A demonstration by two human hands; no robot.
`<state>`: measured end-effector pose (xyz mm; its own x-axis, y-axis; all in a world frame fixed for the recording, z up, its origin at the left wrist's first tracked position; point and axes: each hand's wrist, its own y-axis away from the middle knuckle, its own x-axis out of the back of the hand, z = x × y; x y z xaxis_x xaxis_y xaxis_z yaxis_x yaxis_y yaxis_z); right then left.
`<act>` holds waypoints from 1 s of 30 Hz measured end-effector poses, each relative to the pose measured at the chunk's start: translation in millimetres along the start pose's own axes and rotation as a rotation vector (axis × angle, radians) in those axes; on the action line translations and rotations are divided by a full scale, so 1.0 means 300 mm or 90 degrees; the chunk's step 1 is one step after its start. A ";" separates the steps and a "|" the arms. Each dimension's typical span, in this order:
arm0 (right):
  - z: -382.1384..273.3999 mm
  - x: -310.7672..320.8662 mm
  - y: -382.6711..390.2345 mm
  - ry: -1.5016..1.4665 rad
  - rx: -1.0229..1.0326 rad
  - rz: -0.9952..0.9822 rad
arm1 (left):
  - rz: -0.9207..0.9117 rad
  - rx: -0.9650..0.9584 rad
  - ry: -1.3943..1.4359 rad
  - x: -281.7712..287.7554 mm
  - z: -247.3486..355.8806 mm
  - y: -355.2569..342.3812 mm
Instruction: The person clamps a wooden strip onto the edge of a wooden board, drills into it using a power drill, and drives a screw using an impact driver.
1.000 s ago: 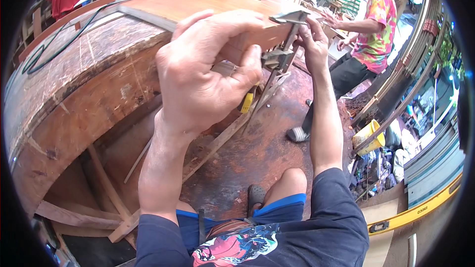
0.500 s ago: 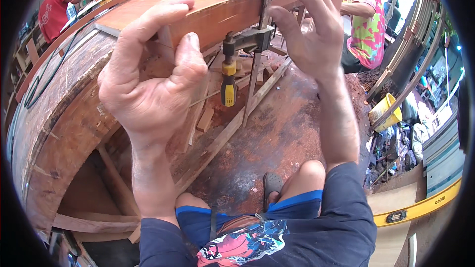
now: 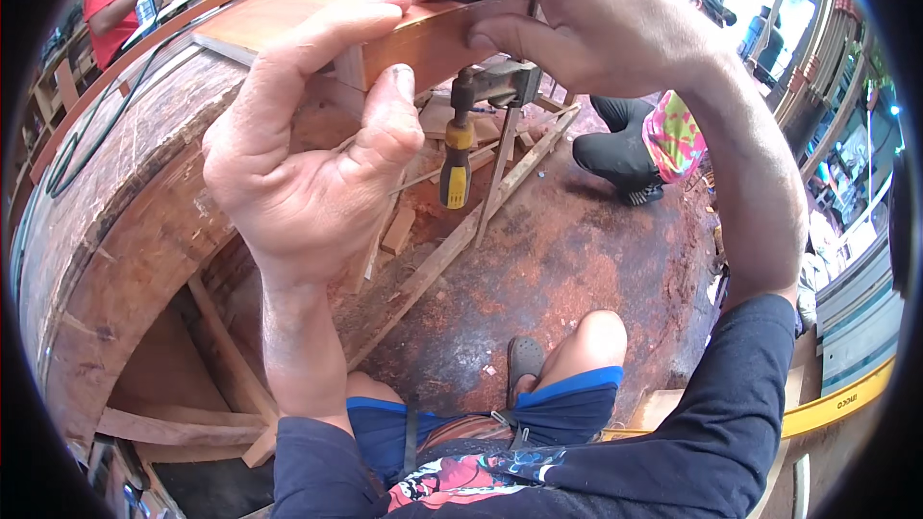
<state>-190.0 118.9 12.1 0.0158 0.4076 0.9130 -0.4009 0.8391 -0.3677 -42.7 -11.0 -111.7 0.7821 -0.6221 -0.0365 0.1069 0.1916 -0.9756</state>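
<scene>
My left hand (image 3: 308, 154) is curved like a C before the near corner of a reddish-brown wooden panel (image 3: 423, 50). Its fingers and thumb stand apart, the panel's corner showing through the gap. Along the same edge, my right hand (image 3: 606, 24) is bent over, fingers above and thumb lower, also apart. Whether either hand touches the panel, I cannot tell. A metal bar clamp (image 3: 500, 82) sits on the panel's edge, its yellow-and-black handle (image 3: 456, 168) hanging down. My right hand hides most of the clamp's upper jaw.
A curved wooden frame (image 3: 144, 231) lies on the left, with a dark cable (image 3: 72, 159) over it. A wooden batten (image 3: 452, 250) slants across the dusty floor. A person in patterned clothing (image 3: 673, 139) crouches at right; another in red (image 3: 111, 10) stands far left. A yellow level (image 3: 836, 407) lies lower right.
My right hand has swung left and over the panel's edge, its fingers curling in. The left hand moved slightly right and down. The person at right has shifted lower.
</scene>
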 end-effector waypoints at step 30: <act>0.042 0.070 -0.058 -0.155 -0.130 -0.115 | 0.077 0.009 0.044 -0.025 0.034 -0.004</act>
<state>-194.1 108.4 40.0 -0.1588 0.1690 0.9727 -0.2202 0.9544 -0.2017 -42.4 1.3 -108.0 0.7461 -0.6442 -0.1680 0.0236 0.2777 -0.9604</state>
